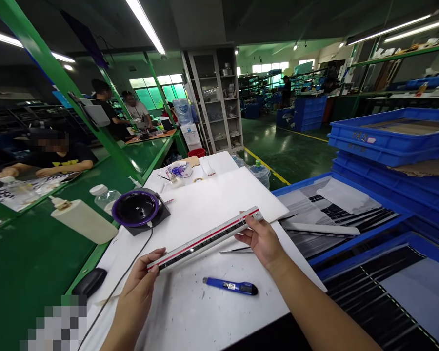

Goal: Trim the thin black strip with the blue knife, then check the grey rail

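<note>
A long, narrow white bar (pixel 205 241) with a red stripe and a dark band along its length is held up at a slant over the white work table (pixel 190 312). My left hand (pixel 141 278) is closed on its lower left end, thumb in front. The upper right end is pinched between the thumb and fingers of my right hand (pixel 263 239). Below the bar, a blue utility knife (pixel 230 286) lies on the table. Thin metal tweezers (pixel 236 251) lie beside my right hand, partly hidden by it.
Left of the bar stand a round black bowl-like device (pixel 136 208) with a cable, a white squeeze bottle (pixel 84 222) and a black computer mouse (pixel 89 282). Blue crates (pixel 384 141) are stacked at right; a similar white bar (pixel 320 229) lies there. A co-worker (pixel 54 151) sits at left.
</note>
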{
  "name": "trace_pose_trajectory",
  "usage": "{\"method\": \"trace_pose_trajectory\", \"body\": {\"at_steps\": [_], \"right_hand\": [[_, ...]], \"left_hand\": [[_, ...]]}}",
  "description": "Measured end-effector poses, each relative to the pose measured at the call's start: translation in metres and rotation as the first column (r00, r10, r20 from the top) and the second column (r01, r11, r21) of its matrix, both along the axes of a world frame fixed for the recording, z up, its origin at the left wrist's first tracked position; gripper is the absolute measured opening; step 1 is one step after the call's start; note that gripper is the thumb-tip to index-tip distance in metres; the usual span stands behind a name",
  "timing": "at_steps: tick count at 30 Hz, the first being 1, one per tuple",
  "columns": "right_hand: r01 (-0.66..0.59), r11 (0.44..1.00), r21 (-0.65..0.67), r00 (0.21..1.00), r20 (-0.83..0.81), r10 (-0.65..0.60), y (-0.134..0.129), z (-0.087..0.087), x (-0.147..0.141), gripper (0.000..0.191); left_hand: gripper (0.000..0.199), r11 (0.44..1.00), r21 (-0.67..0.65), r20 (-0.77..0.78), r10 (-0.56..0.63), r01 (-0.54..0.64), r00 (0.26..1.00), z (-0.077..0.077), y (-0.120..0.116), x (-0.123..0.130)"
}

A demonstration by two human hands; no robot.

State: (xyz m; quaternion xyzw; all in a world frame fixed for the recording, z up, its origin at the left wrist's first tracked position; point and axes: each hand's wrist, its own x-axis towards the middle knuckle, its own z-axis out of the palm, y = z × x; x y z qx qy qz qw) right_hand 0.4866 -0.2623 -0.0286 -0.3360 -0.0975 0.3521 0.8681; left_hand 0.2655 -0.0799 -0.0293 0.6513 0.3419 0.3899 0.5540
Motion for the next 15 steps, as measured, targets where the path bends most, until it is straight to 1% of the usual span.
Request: {"method": "trace_pose_trajectory", "body": {"at_steps": [1,2,3,4,5,6,7,8,9,11,13,15], "right_hand": [[0.011,1.000,-0.001,1.000,0.000,-0.011,0.001,-0.001,0.000,0.042],[0.024,1.000,-0.003,1.000,0.001,-0.024,0.002,-0.002,0.001,0.042],[0.038,0.999,-0.005,0.999,0.003,-0.038,0.003,-0.002,0.001,0.042],[0.051,0.999,-0.006,0.999,0.006,-0.051,0.003,-0.003,0.001,0.042],[0.061,0.998,-0.007,0.998,0.011,-0.061,0.004,-0.004,0.001,0.042],[0.070,0.998,-0.008,0.997,0.015,-0.070,0.005,-0.004,0.000,0.042],[0.078,0.997,-0.006,0.997,0.020,-0.077,0.005,-0.004,0.000,0.043],[0.085,0.996,-0.001,0.996,0.025,-0.085,0.005,-0.004,-0.001,0.043],[0.092,0.996,0.006,0.995,0.028,-0.092,0.005,-0.004,-0.001,0.043],[0.104,0.994,0.024,0.994,0.032,-0.104,0.005,-0.004,-0.001,0.043],[0.109,0.993,0.038,0.993,0.034,-0.110,0.006,-0.003,0.000,0.044],[0.111,0.993,0.047,0.993,0.032,-0.112,0.007,-0.004,0.001,0.045]], "left_hand": [[0.031,0.989,0.141,-0.065,0.057,-0.047,0.996,0.004,-0.003,0.002],[0.029,0.947,0.311,-0.115,0.118,-0.077,0.986,0.010,-0.009,0.005],[0.027,0.863,0.498,-0.136,0.169,-0.080,0.976,0.018,-0.016,0.012],[0.024,0.765,0.644,-0.133,0.156,-0.035,0.979,0.026,-0.025,0.021],[0.022,0.689,0.722,-0.153,0.063,0.068,0.986,0.035,-0.034,0.033],[0.020,0.608,0.767,-0.216,-0.060,0.207,0.975,0.042,-0.044,0.047],[0.019,0.522,0.788,-0.291,-0.152,0.327,0.945,0.048,-0.052,0.063],[0.019,0.457,0.791,-0.353,-0.202,0.407,0.914,0.053,-0.059,0.079],[0.019,0.417,0.792,-0.391,-0.214,0.446,0.895,0.055,-0.065,0.095],[0.016,0.385,0.783,-0.445,-0.199,0.487,0.873,0.055,-0.070,0.121],[0.011,0.406,0.767,-0.455,-0.203,0.497,0.867,0.053,-0.071,0.137],[0.008,0.450,0.743,-0.448,-0.215,0.495,0.868,0.050,-0.070,0.143]]}}
